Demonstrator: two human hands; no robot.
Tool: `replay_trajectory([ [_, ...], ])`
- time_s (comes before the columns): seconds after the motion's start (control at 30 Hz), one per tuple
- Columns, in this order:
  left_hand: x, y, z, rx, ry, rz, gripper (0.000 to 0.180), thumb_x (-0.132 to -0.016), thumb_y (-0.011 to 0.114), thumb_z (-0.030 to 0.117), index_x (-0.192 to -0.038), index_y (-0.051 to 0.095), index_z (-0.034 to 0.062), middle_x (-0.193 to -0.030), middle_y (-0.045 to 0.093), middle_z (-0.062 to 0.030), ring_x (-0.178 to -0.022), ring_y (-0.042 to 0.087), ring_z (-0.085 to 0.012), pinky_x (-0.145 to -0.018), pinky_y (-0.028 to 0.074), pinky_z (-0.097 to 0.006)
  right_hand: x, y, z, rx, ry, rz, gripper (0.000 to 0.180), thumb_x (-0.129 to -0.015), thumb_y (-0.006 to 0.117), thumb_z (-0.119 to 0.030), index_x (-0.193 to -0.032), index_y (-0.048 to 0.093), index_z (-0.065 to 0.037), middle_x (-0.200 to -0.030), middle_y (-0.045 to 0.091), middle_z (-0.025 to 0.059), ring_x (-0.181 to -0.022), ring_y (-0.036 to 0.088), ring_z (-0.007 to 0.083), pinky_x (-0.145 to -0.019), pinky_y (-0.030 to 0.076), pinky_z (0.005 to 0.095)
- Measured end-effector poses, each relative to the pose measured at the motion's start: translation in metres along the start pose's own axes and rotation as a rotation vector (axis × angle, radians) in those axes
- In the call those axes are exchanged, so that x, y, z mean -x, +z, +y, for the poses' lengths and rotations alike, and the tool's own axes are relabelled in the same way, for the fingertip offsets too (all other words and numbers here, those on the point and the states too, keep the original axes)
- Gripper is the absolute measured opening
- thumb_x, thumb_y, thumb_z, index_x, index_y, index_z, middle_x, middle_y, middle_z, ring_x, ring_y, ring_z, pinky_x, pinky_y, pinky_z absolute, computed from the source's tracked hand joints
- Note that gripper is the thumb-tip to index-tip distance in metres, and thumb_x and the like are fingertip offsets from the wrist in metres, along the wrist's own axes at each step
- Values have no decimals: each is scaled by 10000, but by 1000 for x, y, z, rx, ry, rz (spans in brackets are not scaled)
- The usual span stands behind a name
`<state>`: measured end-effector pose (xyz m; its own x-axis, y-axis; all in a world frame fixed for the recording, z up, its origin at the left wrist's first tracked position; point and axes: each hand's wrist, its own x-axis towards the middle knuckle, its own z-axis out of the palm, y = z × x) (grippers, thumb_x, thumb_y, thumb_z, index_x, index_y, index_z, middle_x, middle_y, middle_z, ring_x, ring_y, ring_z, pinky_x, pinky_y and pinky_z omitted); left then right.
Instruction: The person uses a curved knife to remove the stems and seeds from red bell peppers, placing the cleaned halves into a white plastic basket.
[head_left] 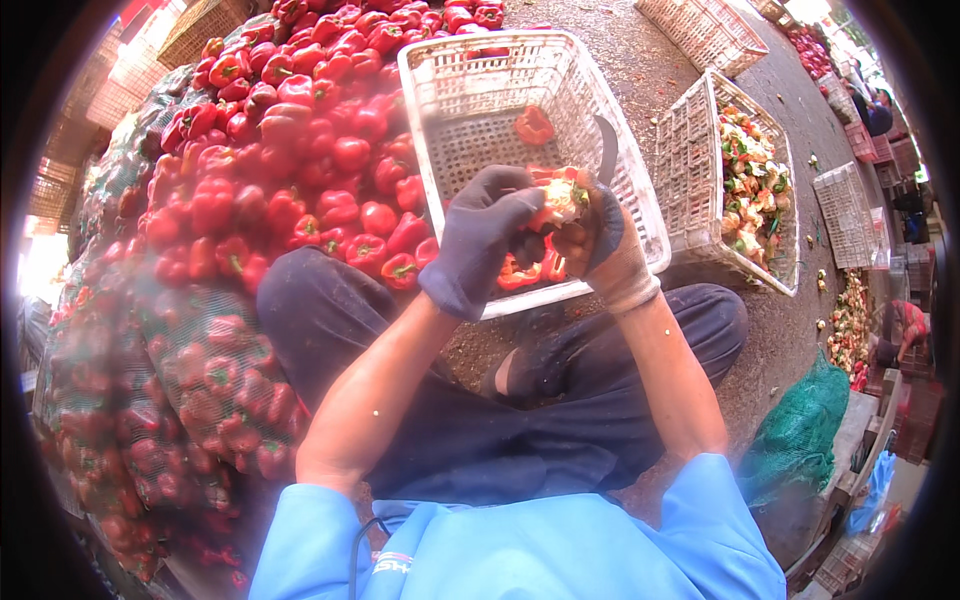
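Above a white plastic crate (470,142), my left hand (480,238) in a dark glove is closed on a cut red pepper (562,192), its pale core and seeds showing. My right hand (612,245), in a dark glove with a pale cuff, is closed around a knife whose curved blade (608,150) points up and away from me. The right fingers also meet the pepper's side; the knife's handle is hidden in the palm. Inside the crate lie a red pepper piece (534,125) and several cut pieces (520,272) under my hands.
Whole red peppers (300,150) form a big heap at the left, beside filled mesh sacks (220,390). To the right, another crate (690,165) holds pepper cores and scraps (752,185). A green net sack (800,430) lies near my right elbow. More crates (705,35) stand farther off.
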<state>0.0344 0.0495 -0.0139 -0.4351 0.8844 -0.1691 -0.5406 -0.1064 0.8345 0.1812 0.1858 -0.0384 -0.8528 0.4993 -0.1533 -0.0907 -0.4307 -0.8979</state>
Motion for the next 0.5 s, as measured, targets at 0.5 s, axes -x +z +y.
replay_trajectory([
  [0.5, -7, 1, 0, -177, -107, -128, 346, -1051, 742, 356, -1150, 685, 29, -777, 578, 23, -545, 470, -37, -475, 390, -217, 6, 6, -30, 383, 169, -36, 378, -1034, 751, -162, -1358, 607, -32, -1091, 660, 25, -927, 650, 123, -788, 548, 286],
])
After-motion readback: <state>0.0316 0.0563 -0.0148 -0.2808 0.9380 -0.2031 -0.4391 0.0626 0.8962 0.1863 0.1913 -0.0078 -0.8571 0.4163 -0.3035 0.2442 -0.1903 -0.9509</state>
